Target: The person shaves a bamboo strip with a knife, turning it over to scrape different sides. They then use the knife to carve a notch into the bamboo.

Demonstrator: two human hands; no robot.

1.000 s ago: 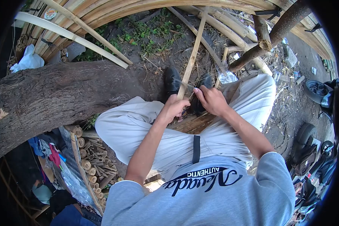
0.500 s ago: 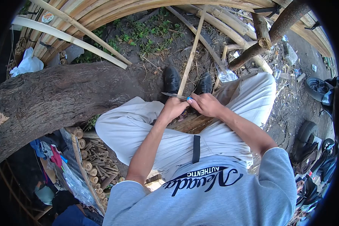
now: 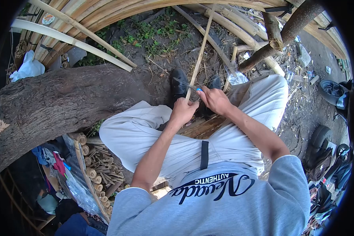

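Note:
A long, thin bamboo strip (image 3: 201, 51) slants up and away from between my knees, across the ground between my black shoes. My left hand (image 3: 183, 111) is closed around its near end. In my right hand (image 3: 215, 100), a knife with a blue part at its handle (image 3: 199, 89) is gripped. The knife's blade (image 3: 183, 83) points left and lies across the strip, just beyond my left hand; it looks slightly blurred. Part of the strip's near end is hidden by my left fingers.
A thick tree trunk (image 3: 67, 102) lies at left. Bamboo poles (image 3: 236, 27) and a brown branch (image 3: 291, 31) are ahead at right. Cut bamboo pieces (image 3: 91, 172) are stacked at lower left. A wheel-like black object (image 3: 321, 135) is at right.
My right hand and the knife have moved slightly forward along the strip, away from my left hand. The blade now angles further up and left. My left hand has stayed near the strip's end.

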